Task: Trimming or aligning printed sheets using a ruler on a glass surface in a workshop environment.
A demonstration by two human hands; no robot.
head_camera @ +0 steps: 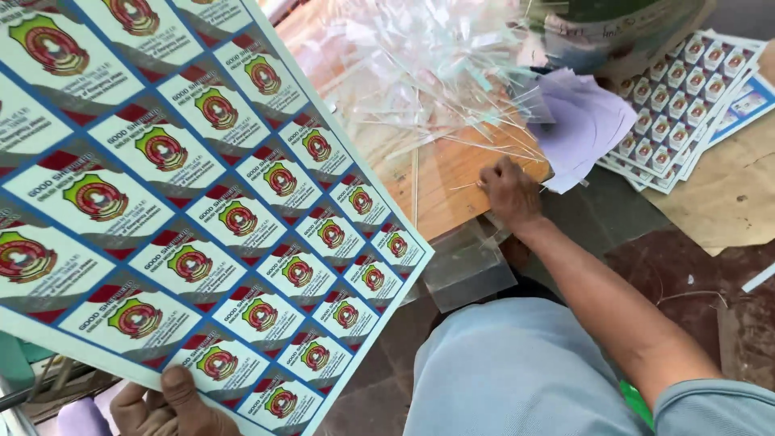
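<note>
A large printed sheet (186, 202) of many small cards, each with a green and red emblem, fills the left of the head view, raised and tilted. My left hand (173, 408) grips its lower edge, thumb on top. My right hand (508, 192) reaches out to the wooden board (452, 182) and rests, fingers curled, at its near edge beside thin clear plastic strips (428, 73). Whether it pinches a strip I cannot tell. My knee in light blue cloth (517, 371) lies below the arm.
Pale purple papers (585, 121) lie right of the board. More printed card sheets (686, 97) are stacked at the far right, next to brown paper (726, 194). A round green container (605, 28) stands at the back. A clear plastic piece (468, 266) lies on the dark floor.
</note>
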